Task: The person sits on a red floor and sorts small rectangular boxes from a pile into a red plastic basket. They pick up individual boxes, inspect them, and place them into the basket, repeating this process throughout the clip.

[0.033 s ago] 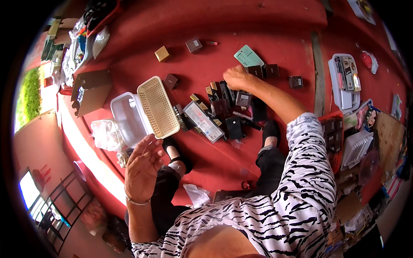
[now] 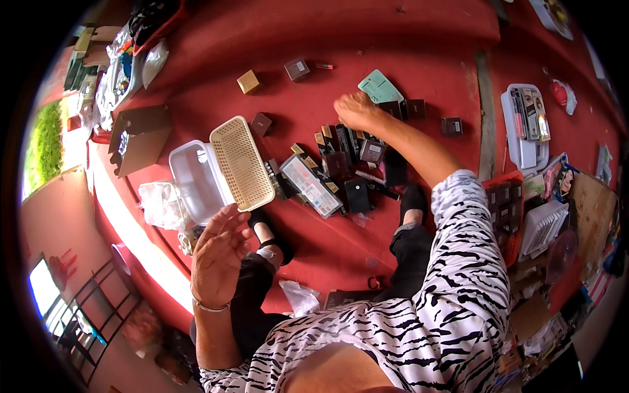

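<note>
My right hand [image 2: 357, 111] is closed, fingers curled downward, above the far end of a row of slim black-and-gold boxes [image 2: 331, 143]; whatever it holds, if anything, is hidden. Just beyond it lie a mint-green card [image 2: 380, 87] and small dark cube boxes [image 2: 415, 108]. My left hand [image 2: 218, 259] is raised palm up with loosely bent fingers apart, holding nothing. Near its fingertips stand a cream perforated basket [image 2: 272, 194] and a white plastic bin [image 2: 196, 180], side by side. Between my feet are a clear flat case [image 2: 309, 187] and a black pouch [image 2: 357, 195].
A gold cube box [image 2: 248, 82] and several dark boxes lie scattered on the red floor [image 2: 419, 59]. An open brown carton [image 2: 141, 141] stands at left. On the right are a white tray of packages [image 2: 524, 131] and a red crate [image 2: 514, 242]. A clear plastic bag [image 2: 300, 297] lies near my legs.
My right hand has shifted slightly to the left over the slim boxes. The left hand stays where it was.
</note>
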The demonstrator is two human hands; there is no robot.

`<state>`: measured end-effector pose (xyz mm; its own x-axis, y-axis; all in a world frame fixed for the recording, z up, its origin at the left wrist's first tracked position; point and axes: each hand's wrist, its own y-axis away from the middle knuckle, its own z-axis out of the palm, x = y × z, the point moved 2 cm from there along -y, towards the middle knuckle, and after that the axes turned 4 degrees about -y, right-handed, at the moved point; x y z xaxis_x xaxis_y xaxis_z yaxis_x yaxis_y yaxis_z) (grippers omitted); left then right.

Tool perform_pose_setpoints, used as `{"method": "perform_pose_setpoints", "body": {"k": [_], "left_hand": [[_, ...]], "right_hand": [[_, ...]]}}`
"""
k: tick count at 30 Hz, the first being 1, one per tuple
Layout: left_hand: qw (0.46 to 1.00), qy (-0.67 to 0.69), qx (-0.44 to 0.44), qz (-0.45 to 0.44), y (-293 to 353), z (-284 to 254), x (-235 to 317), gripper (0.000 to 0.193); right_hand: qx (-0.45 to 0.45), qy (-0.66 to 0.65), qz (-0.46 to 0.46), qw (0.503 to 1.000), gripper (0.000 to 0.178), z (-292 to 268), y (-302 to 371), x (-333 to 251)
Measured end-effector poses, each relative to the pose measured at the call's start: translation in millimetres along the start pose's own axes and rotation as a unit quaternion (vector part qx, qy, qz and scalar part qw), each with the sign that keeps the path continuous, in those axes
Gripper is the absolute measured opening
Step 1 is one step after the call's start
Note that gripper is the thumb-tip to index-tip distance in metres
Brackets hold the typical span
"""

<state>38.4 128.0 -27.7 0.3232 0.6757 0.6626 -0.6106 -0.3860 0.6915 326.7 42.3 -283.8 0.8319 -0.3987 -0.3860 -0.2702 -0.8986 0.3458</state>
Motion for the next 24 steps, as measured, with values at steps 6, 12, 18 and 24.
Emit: {"method": "perform_pose_setpoints", "body": {"k": [6, 12, 18, 24], "left_hand": [[1.000, 0.004, -0.009, -0.021, -6.3, 10.9, 4.0, 0.043], [1.000, 0.009, 0.012, -0.021, -6.8, 5.3, 11.8, 0.042], [0.999, 0.014, -0.001, -0.030, -6.5, 4.5, 9.9, 0.041], [0.999, -0.013, 0.014, -0.031, -11.8, 8.9, 2.6, 0.041]], "right_hand": [[0.188, 0.035, 0.020, 0.981, 0.065, 5.9, -118.7, 5.9], [0.164, 0.038, 0.078, 0.983, 0.072, 20.6, -151.4, -14.6], [0.056, -0.086, 0.062, 0.993, 0.055, 14.9, -109.9, -41.5], [0.011, 0.188, -0.107, 0.976, 0.071, 52.7, -111.5, -141.4]]}}
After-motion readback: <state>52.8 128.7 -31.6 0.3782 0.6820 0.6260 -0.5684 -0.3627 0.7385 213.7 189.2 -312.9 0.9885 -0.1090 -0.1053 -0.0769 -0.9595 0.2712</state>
